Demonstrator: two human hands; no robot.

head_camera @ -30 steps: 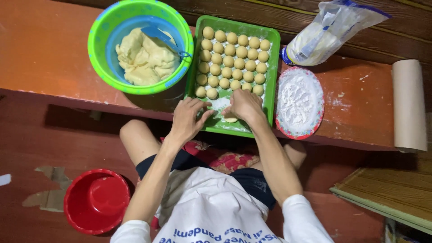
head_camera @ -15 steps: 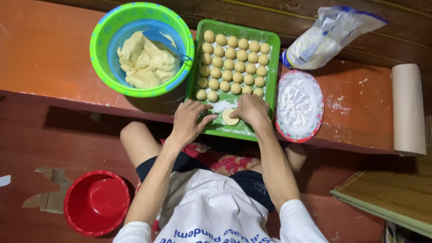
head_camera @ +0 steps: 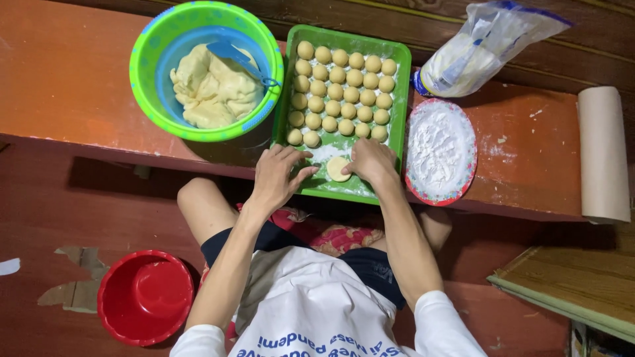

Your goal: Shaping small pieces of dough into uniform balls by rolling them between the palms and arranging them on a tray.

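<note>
A green tray (head_camera: 399, 99) on the orange bench holds several rows of small round dough balls (head_camera: 340, 91) on a dusting of flour. At its near end lies one flattened dough disc (head_camera: 338, 168). My right hand (head_camera: 372, 162) rests beside the disc with its fingertips on the disc's edge. My left hand (head_camera: 278, 177) sits on the tray's near left edge, fingers spread and empty, pointing toward the disc.
A green bowl with a blue inner bowl (head_camera: 206, 71) holds a dough mass and a blue scraper. A red-rimmed plate of flour (head_camera: 440, 151) sits right of the tray, a flour bag (head_camera: 483, 46) behind it, a paper roll (head_camera: 602, 155) far right. A red bowl (head_camera: 145, 297) stands on the floor.
The dough piece under my right hand now lies as a flat disc in plain view. My right hand has slid slightly right off it; my left hand stayed near the tray edge.
</note>
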